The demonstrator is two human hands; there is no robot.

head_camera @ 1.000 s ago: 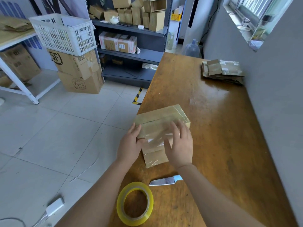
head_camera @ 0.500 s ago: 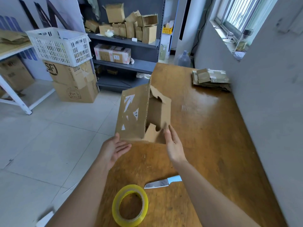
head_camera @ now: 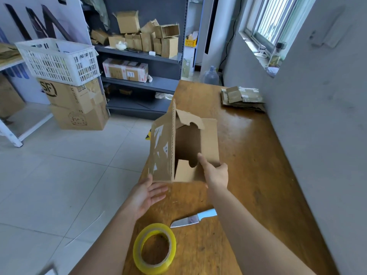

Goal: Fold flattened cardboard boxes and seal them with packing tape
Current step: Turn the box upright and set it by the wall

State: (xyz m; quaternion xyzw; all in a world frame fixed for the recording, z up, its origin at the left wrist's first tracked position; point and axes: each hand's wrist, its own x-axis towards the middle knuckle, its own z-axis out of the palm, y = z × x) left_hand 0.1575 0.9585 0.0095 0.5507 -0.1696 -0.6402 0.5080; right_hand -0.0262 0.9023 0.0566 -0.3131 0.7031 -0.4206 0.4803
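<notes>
By the left edge of the desk (head_camera: 248, 155) the box (head_camera: 160, 147) stands tall, mouth toward the person, right hand (head_camera: 216, 173) gripping its right flap (head_camera: 209, 139), left hand (head_camera: 147, 195) open just below.

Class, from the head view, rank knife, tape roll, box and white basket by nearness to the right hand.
1. Box: in the right hand.
2. Knife: on table, below hand.
3. Tape roll: table's near left.
4. White basket: far left, atop cartons.

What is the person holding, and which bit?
The right hand pinches the cardboard box by the near end of its right flap. The left hand lies open at the near left corner, gripping nothing.
</notes>
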